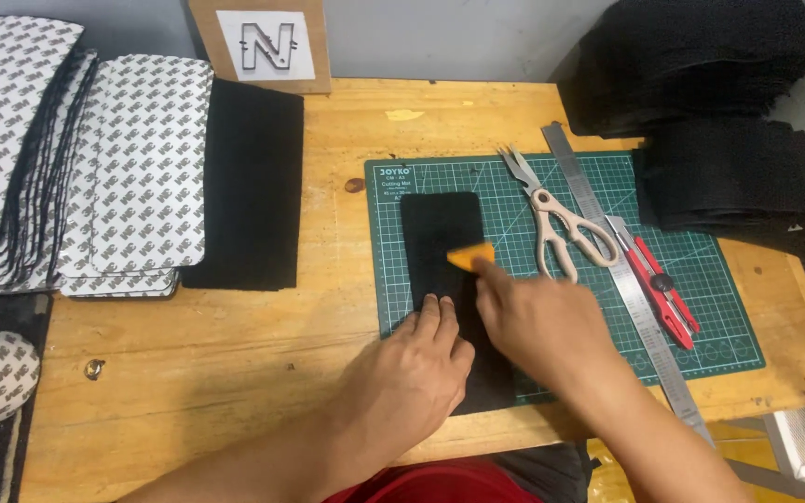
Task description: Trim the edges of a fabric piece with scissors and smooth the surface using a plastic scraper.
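A black rectangular pad (437,237) lies lengthwise on the green cutting mat (701,279). My left hand (412,373) lies flat on the near part of the pad, fingers pointing away from me. My right hand (538,321) holds a small orange scraper (470,256) whose edge rests on the pad's right side, about halfway along. The pad's near end is hidden under both hands.
Beige-handled scissors (556,224), a steel ruler (626,279) and a red utility knife (663,289) lie on the mat's right half. Stacks of printed-backing sheets (146,168) and a black sheet (249,186) sit at left. Piles of black pads (710,93) stand at the back right.
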